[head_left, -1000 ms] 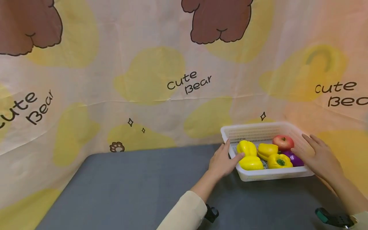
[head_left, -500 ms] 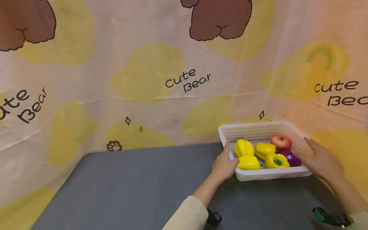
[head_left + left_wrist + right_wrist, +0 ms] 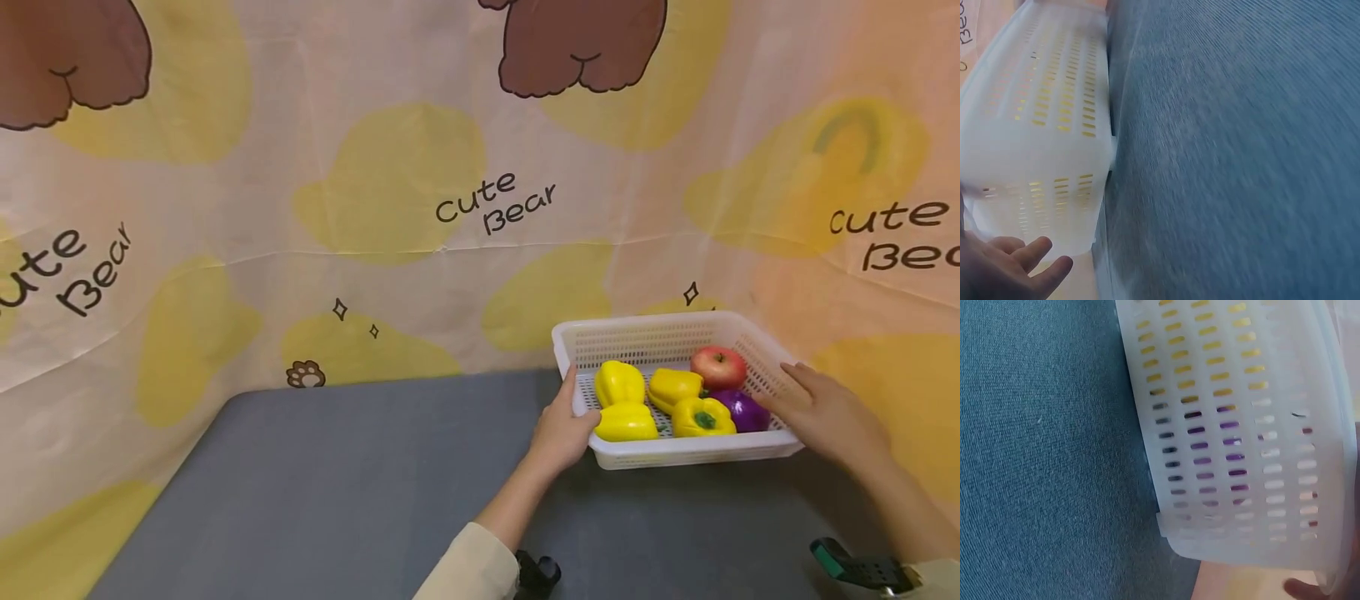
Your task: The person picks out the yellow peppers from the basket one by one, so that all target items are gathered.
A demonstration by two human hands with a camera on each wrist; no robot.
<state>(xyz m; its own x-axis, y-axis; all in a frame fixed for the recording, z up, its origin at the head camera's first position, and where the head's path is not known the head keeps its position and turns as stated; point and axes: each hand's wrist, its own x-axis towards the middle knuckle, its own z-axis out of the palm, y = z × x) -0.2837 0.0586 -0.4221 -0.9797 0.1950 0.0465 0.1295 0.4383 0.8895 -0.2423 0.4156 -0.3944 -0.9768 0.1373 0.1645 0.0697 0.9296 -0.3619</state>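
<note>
Basket (image 3: 697, 454) w/ yel. peppers (image 3: 620, 383) held both sides by L grip (image 3: 561, 432) & R grip (image 3: 843, 418).

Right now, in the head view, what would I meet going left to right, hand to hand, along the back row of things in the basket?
Left hand, back-left yellow pepper, back-middle yellow pepper, red apple, right hand.

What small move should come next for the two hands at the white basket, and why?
Probably slide the white basket slightly leftward: the left hand and right hand hold its opposite ends, and more table lies on its left than its right.
</note>
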